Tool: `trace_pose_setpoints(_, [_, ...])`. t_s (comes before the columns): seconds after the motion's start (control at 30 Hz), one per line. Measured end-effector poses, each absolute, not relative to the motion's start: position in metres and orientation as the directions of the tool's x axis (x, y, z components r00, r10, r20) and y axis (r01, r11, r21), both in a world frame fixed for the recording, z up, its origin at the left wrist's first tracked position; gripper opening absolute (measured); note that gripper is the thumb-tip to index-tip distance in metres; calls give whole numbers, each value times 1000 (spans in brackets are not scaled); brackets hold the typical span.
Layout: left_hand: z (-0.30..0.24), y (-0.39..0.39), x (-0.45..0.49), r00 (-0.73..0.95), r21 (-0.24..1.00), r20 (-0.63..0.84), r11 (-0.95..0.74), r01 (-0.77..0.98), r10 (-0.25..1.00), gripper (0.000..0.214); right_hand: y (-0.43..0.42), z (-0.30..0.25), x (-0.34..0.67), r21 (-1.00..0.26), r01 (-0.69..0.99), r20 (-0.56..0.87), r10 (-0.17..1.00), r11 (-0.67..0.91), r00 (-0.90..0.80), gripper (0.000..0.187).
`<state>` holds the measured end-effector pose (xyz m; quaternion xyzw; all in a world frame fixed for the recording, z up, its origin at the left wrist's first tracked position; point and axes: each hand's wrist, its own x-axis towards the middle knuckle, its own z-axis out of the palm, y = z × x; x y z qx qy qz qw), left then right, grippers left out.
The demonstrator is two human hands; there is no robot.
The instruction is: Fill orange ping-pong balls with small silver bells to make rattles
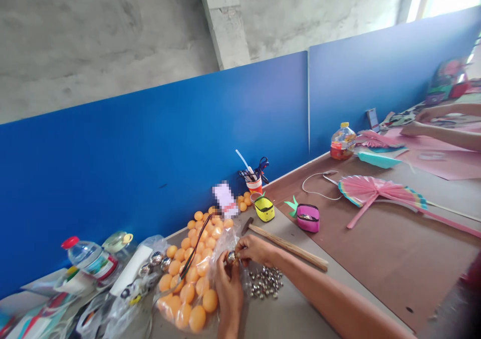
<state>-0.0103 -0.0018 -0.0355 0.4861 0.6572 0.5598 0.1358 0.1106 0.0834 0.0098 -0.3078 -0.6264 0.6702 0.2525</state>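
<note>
My left hand [228, 291] and my right hand [254, 250] meet over the table and pinch a small silver bell [230, 257] between their fingertips. Both hands are closed on it. Just right of them lies a heap of small silver bells [266, 282]. To the left sits a clear plastic bag of orange balls [191, 274], with a dark cord [196, 246] draped across it. A wooden-handled hammer [286, 245] lies behind my right hand.
A water bottle [90, 259] and clutter lie at the left. A yellow pouch [264, 209], a pink pouch [308, 218], a cup of scissors [254, 181] and pink paper fans [379, 193] lie further back. Another person's arms [443, 123] work at the right. A blue partition [188, 143] backs the table.
</note>
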Motion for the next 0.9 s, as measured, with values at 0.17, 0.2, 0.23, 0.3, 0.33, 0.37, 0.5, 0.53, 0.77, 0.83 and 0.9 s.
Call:
trace_pose_setpoints(0.17, [-35,-2,-10,-477,873,360,-109,476,802,46,86,6,110,-993,49,-111,707,-108,-699,17])
trace_pose_setpoints(0.2, [-36,-2,-10,-473,874,357,-109,474,805,46,87,6,110,-993,51,-114,703,-111,-702,17])
trace_pose_setpoints(0.23, [-36,-2,-10,-469,873,356,-109,475,808,46,87,6,110,-992,53,-118,700,-113,-704,16])
trace_pose_setpoints(0.3, [-37,-2,-10,-467,870,359,-107,482,808,46,88,6,111,-991,58,-124,696,-117,-707,15])
trace_pose_setpoints(0.33, [-37,-2,-10,-470,869,359,-104,485,806,47,89,6,112,-991,61,-125,694,-116,-709,15])
trace_pose_setpoints(0.37, [-36,-2,-9,-472,868,358,-101,485,805,47,89,6,112,-992,66,-125,693,-112,-710,15])
trace_pose_setpoints(0.5, [-35,-3,-7,-482,866,365,-100,491,797,45,90,5,113,-992,78,-126,694,-100,-709,14])
trace_pose_setpoints(0.53, [-35,-3,-6,-483,862,375,-105,497,791,44,90,4,112,-991,77,-129,695,-106,-707,14])
trace_pose_setpoints(0.77, [-36,-4,-5,-486,845,420,-134,518,767,41,86,-1,106,-989,36,-132,749,-143,-649,16])
trace_pose_setpoints(0.83, [-36,-4,-5,-484,852,406,-131,507,775,42,84,-1,104,-990,28,-123,767,-136,-630,19])
trace_pose_setpoints(0.9, [-33,-4,-5,-498,871,372,-110,479,783,43,83,-1,102,-992,30,-114,772,-122,-626,19])
